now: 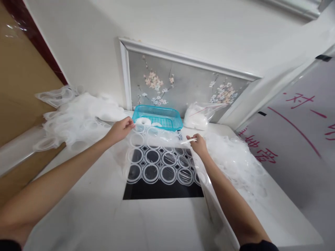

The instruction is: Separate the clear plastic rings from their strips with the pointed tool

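A clear plastic sheet with rows of white rings (168, 174) lies partly over a black mat (162, 191) on the white table. My left hand (122, 128) pinches the sheet's far left corner, slightly raised, beside a blue basket. My right hand (199, 144) grips a thin white stick (187, 141), perhaps a tweezer or small tool, by the sheet's right side. Its exact kind does not show. Inside the blue plastic basket (178, 122) are white ring-shaped pieces (143, 121).
Ring-patterned plastic sheets are heaped at the left (75, 118), and another translucent pile (235, 157) spreads at the right. A clear bag with white contents (196, 118) stands beside the basket. Behind is a framed floral panel (183, 76); a whiteboard with red writing (295, 139) borders the right side.
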`<state>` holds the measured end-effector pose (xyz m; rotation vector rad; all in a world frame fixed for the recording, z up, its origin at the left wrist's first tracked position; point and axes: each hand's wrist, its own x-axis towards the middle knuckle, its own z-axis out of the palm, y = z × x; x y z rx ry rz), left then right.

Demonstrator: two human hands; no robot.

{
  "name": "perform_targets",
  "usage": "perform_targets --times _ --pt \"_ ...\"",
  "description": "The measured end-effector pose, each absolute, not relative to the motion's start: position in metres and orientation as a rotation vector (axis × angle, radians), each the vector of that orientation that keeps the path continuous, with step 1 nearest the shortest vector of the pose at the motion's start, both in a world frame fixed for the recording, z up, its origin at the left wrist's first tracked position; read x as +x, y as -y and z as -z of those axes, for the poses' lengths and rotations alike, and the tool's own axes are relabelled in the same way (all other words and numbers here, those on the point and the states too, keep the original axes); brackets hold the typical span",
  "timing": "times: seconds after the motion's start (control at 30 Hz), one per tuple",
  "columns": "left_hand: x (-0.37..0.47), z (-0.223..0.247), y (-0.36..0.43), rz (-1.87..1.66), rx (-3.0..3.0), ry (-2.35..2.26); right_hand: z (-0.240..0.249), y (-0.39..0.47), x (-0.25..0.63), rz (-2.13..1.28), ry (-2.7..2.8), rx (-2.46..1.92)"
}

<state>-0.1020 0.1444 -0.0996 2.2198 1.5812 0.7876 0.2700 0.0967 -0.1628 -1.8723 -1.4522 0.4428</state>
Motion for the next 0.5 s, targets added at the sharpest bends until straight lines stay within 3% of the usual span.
perform_targets --times 0.1,0.23,0.37,0.5 --pt "-0.092 0.103 -0.141 -0.823 2.256 -1.644 0.148 -0.075 0.242 -0.642 1.393 -1.714" --pt "-0.087 0.124 -0.097 -0.769 2.558 -1.517 0.145 -0.036 0.186 -1.166 1.395 -1.339" --pt "-0.109 0.155 -0.019 -0.526 2.960 -1.018 0.160 -0.009 0.135 -1.255 1.557 -1.186" --pt "-0.130 0.174 0.038 -0.606 3.181 -0.848 0.172 -0.009 0.101 -1.358 1.656 -1.122"
